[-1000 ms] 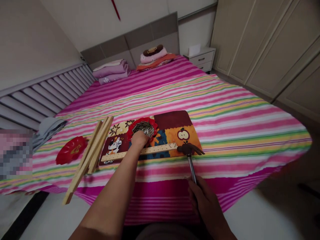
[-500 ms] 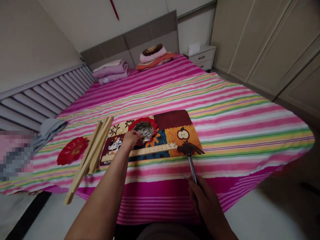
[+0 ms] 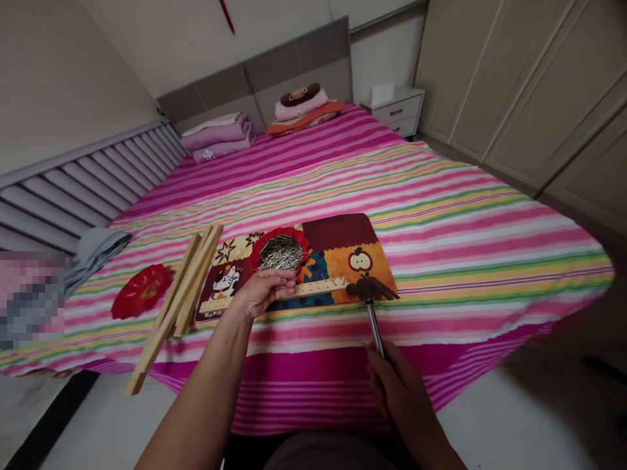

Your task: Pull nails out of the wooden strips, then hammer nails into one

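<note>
My right hand [image 3: 399, 382] is wrapped around the handle of a claw hammer [image 3: 369, 292], whose dark head rests by the right end of a wooden strip [image 3: 318, 287]. Small dark marks run along the strip, and a couple of nails [image 3: 337, 282] stick up near that end. Just in front of a red scalloped bowl [image 3: 306, 245], my left hand [image 3: 264, 290] hovers over the strip with thumb and fingers pinched; anything between them is too small to make out. Loose nails [image 3: 281, 251] fill the bowl. Strip and bowl lie on a patterned mat [image 3: 337, 235].
Left of the mat, several wooden strips [image 3: 189, 277] lie in a loose pile, jutting past the bed's near edge. A second red dish [image 3: 142, 292] sits beside them. Grey cloth [image 3: 98, 251] lies by the bed rail [image 3: 98, 166]. Folded bedding [image 3: 220, 137] is at the headboard.
My left hand has come out of the nail bowl and moved toward me and slightly right, fingers pinched. The hammer and my right hand have stayed nearly still.
</note>
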Motion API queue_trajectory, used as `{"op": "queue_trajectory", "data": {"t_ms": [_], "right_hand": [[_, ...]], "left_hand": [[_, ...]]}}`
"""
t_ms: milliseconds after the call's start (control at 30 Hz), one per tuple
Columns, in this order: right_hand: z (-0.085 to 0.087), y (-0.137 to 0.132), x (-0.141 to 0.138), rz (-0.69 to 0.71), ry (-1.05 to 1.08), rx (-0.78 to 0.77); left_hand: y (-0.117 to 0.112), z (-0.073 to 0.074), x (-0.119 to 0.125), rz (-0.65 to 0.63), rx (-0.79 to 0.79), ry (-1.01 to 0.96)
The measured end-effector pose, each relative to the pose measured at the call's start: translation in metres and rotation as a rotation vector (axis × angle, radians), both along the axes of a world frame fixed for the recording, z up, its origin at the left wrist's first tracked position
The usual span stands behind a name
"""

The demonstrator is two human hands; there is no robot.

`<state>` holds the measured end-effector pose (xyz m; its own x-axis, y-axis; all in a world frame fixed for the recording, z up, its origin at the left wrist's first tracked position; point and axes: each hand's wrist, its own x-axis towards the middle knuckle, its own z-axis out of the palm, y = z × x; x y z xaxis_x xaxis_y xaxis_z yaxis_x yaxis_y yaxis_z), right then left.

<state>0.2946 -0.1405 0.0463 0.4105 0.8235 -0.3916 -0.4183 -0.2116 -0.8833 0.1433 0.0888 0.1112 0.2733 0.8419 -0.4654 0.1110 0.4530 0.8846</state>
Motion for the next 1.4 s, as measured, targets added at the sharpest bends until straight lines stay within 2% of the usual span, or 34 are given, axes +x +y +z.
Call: {"op": "queue_trajectory", "data": {"t_ms": [300,567,733,1000,1200,1400], "right_hand": [[0.006,0.000,-0.001,-0.013,0.004,-0.013],[0.002,0.002,-0.001,0.019,0.051,-0.008],[-0.001,0.002,0.002,0.044,0.022,-0.020],[-0.008,0.001,0.004,0.064,0.007,-0.002],[-0.009,0.000,0.004,0.060,-0.004,-0.008],[-0.009,0.001,0.004,0.056,0.007,0.002]], "left_hand": [[-0.020,-0.002,0.014,-0.151,-0.124,-0.120],[-0.031,-0.004,0.020,-0.125,-0.116,-0.120],[-0.032,-0.013,0.028,-0.098,0.002,-0.129],[-0.033,-0.040,0.046,0.029,0.251,-0.099],[-0.034,-0.056,0.055,0.023,0.322,-0.028],[-0.035,-0.061,0.057,0.005,0.380,0.073]]}}
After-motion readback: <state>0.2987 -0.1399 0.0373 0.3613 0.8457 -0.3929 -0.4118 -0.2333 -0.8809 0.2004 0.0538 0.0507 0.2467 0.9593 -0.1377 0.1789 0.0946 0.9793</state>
